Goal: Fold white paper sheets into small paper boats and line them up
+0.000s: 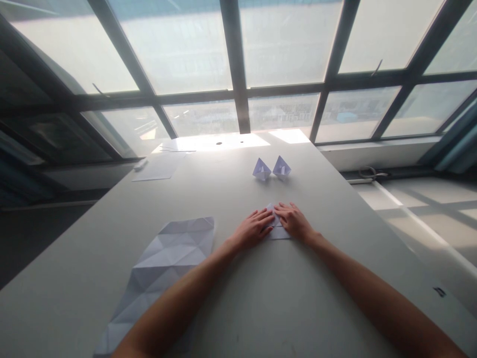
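A small sheet of folded white paper lies flat on the table, its far end narrowing to a point. My left hand rests palm down on its left side with the fingers stretched out. On the right side, my right hand presses down with its fingers extended, partly covering the paper. Between the hands a triangular part and a straight lower strip show. Beyond them stand two folded paper shapes, pale violet in the light, side by side.
A large creased sheet lies under and beside my left forearm. Flat white paper and a small white object are at the table's far left. The white table reaches towards large windows. A small black mark is near the right edge.
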The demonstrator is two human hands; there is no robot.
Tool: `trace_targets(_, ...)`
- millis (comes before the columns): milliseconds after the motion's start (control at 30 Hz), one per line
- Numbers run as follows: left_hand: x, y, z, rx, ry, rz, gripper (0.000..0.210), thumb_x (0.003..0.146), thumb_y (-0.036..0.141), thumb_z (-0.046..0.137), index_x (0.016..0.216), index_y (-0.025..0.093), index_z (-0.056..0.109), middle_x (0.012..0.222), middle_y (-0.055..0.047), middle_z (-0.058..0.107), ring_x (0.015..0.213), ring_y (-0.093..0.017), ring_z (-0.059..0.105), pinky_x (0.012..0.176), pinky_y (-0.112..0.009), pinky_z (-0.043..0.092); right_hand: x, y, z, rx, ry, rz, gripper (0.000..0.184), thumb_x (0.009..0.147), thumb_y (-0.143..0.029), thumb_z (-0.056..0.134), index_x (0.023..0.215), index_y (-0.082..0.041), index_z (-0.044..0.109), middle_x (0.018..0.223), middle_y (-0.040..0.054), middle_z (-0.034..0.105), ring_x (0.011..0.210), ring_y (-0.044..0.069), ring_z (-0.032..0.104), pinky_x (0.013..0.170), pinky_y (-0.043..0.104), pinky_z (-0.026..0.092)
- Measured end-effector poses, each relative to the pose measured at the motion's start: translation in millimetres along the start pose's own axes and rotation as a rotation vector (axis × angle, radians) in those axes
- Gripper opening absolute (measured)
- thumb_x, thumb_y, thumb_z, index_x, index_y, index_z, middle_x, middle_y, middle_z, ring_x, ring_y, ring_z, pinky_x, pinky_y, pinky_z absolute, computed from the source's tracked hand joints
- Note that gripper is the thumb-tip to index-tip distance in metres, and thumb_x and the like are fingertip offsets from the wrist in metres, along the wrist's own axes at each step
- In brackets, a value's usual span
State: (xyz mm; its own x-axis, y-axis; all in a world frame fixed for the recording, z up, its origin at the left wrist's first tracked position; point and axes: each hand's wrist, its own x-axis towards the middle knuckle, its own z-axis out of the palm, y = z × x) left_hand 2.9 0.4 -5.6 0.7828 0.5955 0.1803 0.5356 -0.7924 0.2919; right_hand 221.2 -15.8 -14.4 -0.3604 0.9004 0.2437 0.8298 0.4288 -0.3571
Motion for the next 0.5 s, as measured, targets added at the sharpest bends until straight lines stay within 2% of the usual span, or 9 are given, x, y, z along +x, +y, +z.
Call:
trace_targets(133, 0, 5, -4.2, 0.044, 0.010, -0.060, 0.041, 0.101, 0.037, 0.041, 0.140, 0.031, 0.050, 0.153, 0.000, 0.040, 0.146, -0.020, 0.027, 0.120, -0.045, 0.020, 0, -2, -1, -0.002, 0.000, 0.005, 0.041, 0.090, -0.011, 0.049, 0.126, -0.024, 0.064, 0.137, 0.0074, 0.058, 0.133, 0.023, 0.047, 0.115, 0.048, 0.024)
trace_targets(300, 1, 4, -7.6, 0.108, 0.107, -0.132, 0.035, 0.102, 0.030, 0.037, 0.122, 0.028, 0.066, 0.145, -0.002, 0.052, 0.140, -0.020, 0.039, 0.120, -0.046, 0.020, -1, -10, -3, -0.019, 0.061, -0.014, 0.025, 0.090, -0.017, 0.054, 0.105, -0.023, 0.073, 0.128, 0.0080, 0.065, 0.122, 0.024, 0.055, 0.115, 0.047, 0.023)
trace_targets(400, 1, 2, -5.9, 0.106, 0.120, -0.153, 0.033, 0.101, 0.032, 0.040, 0.122, 0.026, 0.065, 0.142, -0.004, 0.054, 0.138, -0.022, 0.042, 0.119, -0.046, 0.024, -2, -15, -5, -0.015, 0.097, -0.022, 0.019, 0.090, -0.022, 0.057, 0.098, -0.024, 0.074, 0.117, 0.0074, 0.067, 0.110, 0.022, 0.060, 0.114, 0.044, 0.025)
trace_targets(500, -1, 0, -2.4, 0.106, 0.098, -0.176, 0.040, 0.098, 0.037, 0.047, 0.135, 0.024, 0.055, 0.147, -0.007, 0.048, 0.141, -0.025, 0.037, 0.118, -0.050, 0.021, -3, -17, -7, -0.017, 0.094, -0.036, 0.017, 0.090, -0.026, 0.059, 0.095, -0.025, 0.075, 0.109, 0.0066, 0.068, 0.104, 0.022, 0.060, 0.114, 0.044, 0.024)
